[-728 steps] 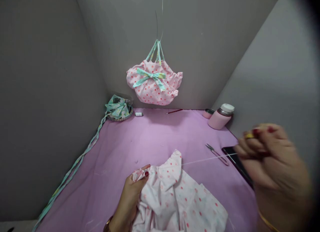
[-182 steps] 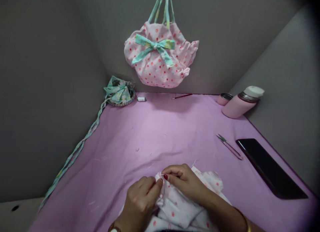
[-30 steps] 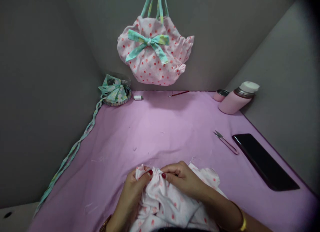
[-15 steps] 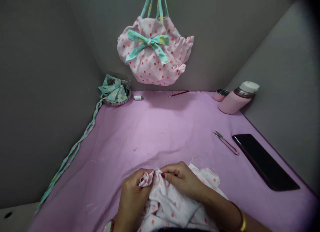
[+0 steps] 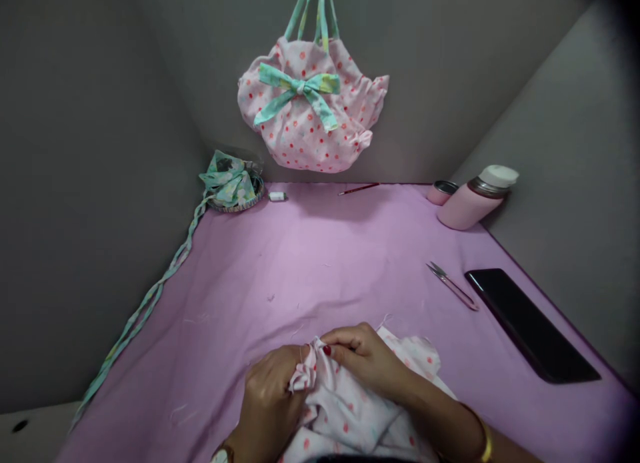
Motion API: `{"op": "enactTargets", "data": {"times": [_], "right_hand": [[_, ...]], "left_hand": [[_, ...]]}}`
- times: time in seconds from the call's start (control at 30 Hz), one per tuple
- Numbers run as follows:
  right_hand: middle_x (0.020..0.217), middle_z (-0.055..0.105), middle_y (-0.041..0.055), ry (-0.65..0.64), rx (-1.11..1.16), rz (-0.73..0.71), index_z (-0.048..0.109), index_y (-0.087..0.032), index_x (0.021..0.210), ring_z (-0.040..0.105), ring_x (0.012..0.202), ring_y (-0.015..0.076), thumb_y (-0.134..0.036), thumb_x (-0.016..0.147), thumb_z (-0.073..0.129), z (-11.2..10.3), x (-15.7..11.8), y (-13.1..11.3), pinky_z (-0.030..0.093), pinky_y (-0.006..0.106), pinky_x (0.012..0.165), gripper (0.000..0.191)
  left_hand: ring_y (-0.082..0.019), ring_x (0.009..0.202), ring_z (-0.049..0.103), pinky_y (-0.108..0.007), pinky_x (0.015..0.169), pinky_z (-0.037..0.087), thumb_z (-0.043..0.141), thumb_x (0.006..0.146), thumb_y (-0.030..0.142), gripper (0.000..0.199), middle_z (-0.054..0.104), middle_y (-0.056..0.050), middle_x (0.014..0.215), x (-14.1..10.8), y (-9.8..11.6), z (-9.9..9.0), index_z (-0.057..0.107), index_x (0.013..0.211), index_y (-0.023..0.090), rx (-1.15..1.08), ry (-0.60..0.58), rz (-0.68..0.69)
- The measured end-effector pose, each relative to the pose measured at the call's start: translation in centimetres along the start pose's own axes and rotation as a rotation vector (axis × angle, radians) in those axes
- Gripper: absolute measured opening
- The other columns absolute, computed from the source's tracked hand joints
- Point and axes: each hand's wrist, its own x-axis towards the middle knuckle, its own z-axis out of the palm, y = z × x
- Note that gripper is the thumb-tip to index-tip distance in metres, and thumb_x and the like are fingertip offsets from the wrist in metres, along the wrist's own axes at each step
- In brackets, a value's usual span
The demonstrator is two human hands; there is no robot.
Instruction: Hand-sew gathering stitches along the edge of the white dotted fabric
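Observation:
White fabric with pink and red dots (image 5: 350, 410) lies bunched at the table's near edge, partly under my right forearm. My left hand (image 5: 275, 390) is closed on a gathered fold of it, and a crumpled end pokes out by the thumb. Thumb and forefinger of my right hand (image 5: 363, 356) pinch the same cloth just beside, the two hands almost touching. A loose thread shows at the fabric's upper edge. Whether a needle is between the fingers I cannot make out.
On the pink tablecloth (image 5: 340, 250) lie thread snips (image 5: 453, 286), a black phone-like slab (image 5: 530, 323), a white thread spool (image 5: 277, 196) and a thin red stick (image 5: 359, 189). Behind stand a pink bottle (image 5: 473, 200), its cup (image 5: 441, 192) and a basket (image 5: 235, 208). A dotted bag (image 5: 310, 136) hangs above.
My left hand has rolled inward toward the right, turning its back up, and the crumpled fabric end has shifted right with it. My right hand keeps its pinch almost unmoved.

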Motion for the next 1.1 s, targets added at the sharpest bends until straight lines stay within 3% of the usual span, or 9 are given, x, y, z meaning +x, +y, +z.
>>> {"op": "enactTargets", "data": {"times": [0.13,0.23,0.37,0.47,0.57,0.7,0.87,1.1], "right_hand": [[0.085,0.072,0.0014,0.005,-0.016,0.01,0.07,-0.022,0.1,0.064,0.077,0.0159,-0.016,0.085,0.051,0.2,-0.1,0.0,0.046,0.022,0.068,0.024],[0.084,0.072,0.0016,0.016,-0.001,0.022,0.07,-0.022,0.1,0.064,0.077,0.0159,-0.018,0.086,0.051,0.3,-0.2,0.0,0.047,0.023,0.068,0.024],[0.082,0.072,0.0028,0.031,0.022,0.061,0.07,-0.019,0.099,0.064,0.075,0.0166,-0.02,0.085,0.051,0.3,-0.1,-0.1,0.047,0.023,0.066,0.023],[0.081,0.072,0.0029,0.036,0.027,0.068,0.071,-0.019,0.097,0.064,0.075,0.0169,-0.02,0.085,0.052,0.2,0.0,-0.1,0.048,0.024,0.067,0.023],[0.082,0.072,0.0025,0.027,0.031,0.063,0.071,-0.019,0.097,0.064,0.075,0.0166,-0.02,0.085,0.051,0.2,0.0,-0.1,0.048,0.024,0.067,0.023],[0.083,0.072,0.0022,0.016,0.024,0.061,0.07,-0.02,0.098,0.064,0.076,0.0162,-0.019,0.085,0.051,0.2,-0.2,0.0,0.048,0.024,0.067,0.023],[0.084,0.072,0.0023,0.004,0.043,0.05,0.07,-0.02,0.098,0.064,0.077,0.016,-0.019,0.086,0.051,0.1,-0.3,0.0,0.048,0.023,0.069,0.023],[0.085,0.071,0.0022,-0.008,0.03,0.02,0.07,-0.02,0.098,0.064,0.078,0.0158,-0.02,0.086,0.051,-0.1,-0.2,-0.1,0.048,0.023,0.07,0.023]], "left_hand": [[-0.016,0.058,0.062,-0.024,0.056,0.045,0.047,0.081,0.011,0.017,0.067,-0.003,0.064,0.0,-0.1,0.2,0.062,0.077,0.016,-0.054,-0.033,-0.025],[-0.015,0.064,0.064,-0.023,0.06,0.046,0.048,0.08,0.01,0.018,0.069,-0.003,0.071,0.1,-0.1,0.1,0.063,0.082,0.017,-0.16,-0.058,-0.126],[-0.014,0.059,0.06,-0.021,0.057,0.044,0.051,0.08,0.016,0.014,0.068,0.0,0.068,0.4,0.1,0.2,0.064,0.081,0.019,-0.333,-0.136,-0.471],[-0.013,0.055,0.052,-0.02,0.052,0.04,0.055,0.08,0.024,0.012,0.06,0.002,0.059,0.5,0.2,0.4,0.062,0.072,0.018,-0.464,-0.128,-0.721],[-0.011,0.05,0.046,-0.02,0.049,0.037,0.06,0.076,0.03,0.018,0.052,0.004,0.054,0.6,-0.1,0.8,0.057,0.065,0.016,-0.652,-0.082,-0.89],[-0.011,0.05,0.049,-0.02,0.048,0.037,0.065,0.073,0.033,0.022,0.053,0.003,0.056,0.8,-0.4,1.0,0.055,0.066,0.015,-0.94,-0.095,-1.044],[-0.012,0.053,0.054,-0.022,0.053,0.041,0.069,0.07,0.029,0.02,0.057,0.002,0.057,1.3,0.2,0.7,0.056,0.069,0.014,-1.221,-0.07,-1.156],[-0.014,0.053,0.06,-0.024,0.054,0.046,0.065,0.075,0.025,0.012,0.065,-0.002,0.061,1.6,0.0,0.4,0.059,0.074,0.015,-1.316,-0.137,-1.158]]}}
